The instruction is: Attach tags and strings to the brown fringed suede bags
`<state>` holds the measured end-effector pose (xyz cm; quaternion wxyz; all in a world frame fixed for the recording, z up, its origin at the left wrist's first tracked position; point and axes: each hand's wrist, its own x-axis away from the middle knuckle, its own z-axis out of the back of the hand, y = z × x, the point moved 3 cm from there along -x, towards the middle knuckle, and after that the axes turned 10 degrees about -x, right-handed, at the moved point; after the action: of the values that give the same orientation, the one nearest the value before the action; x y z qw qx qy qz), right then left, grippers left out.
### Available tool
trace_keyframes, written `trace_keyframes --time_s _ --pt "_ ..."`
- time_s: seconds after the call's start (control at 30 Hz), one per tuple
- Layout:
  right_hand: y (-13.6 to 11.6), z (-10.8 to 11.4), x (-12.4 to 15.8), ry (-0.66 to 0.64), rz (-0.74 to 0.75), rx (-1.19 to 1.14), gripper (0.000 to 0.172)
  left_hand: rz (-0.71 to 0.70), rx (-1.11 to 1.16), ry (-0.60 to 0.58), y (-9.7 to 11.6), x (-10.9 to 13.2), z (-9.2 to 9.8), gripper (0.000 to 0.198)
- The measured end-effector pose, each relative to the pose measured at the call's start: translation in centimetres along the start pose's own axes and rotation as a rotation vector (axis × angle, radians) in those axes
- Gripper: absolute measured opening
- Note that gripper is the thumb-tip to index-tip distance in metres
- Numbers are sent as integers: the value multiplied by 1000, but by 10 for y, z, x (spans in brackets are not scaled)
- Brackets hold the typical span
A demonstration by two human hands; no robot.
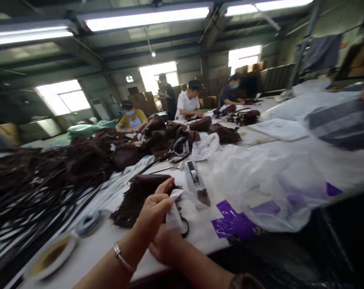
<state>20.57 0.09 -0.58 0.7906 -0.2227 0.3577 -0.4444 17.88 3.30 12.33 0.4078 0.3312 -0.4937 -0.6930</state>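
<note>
My left hand is closed in a pinch on a thin white slip, its index finger pointing up. Just below, my right hand is curled at the slip's lower end, with its fingertips hidden. A black loop, perhaps a scissors handle, shows beside the right hand; whether it is held I cannot tell. Behind my left hand a dark brown fringed bag lies on the white table. Beyond the slip stands a grey tape dispenser.
Dark brown bags and straps pile up at left. Tape rolls lie at front left. Clear plastic bags and a purple-printed plastic piece cover the right side. Several people work across the table, including one in a white shirt.
</note>
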Motion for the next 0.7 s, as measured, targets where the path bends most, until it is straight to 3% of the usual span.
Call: trace_keyframes --time_s 0.07,0.17,0.3,0.4,0.5,0.63,0.7 --pt "-4 -10 1 -25 3 33 20 -121 -123 129 1 36 48 36" --pt "-3 -12 2 -9 10 43 15 -150 -107 312 -9 102 108 34" --pt "-4 -12 5 2 15 -11 17 115 41 478 -54 182 162 29" --pt "-8 -13 4 8 -20 -59 22 364 201 458 -95 220 179 36" --pt "-14 -11 -5 -10 -86 -128 26 393 228 362 -120 224 183 45" --pt "-41 -4 -23 -5 -147 -223 31 300 46 337 -126 196 189 30" --pt "-57 -2 -29 -2 -203 -277 34 277 39 330 -124 179 191 32"
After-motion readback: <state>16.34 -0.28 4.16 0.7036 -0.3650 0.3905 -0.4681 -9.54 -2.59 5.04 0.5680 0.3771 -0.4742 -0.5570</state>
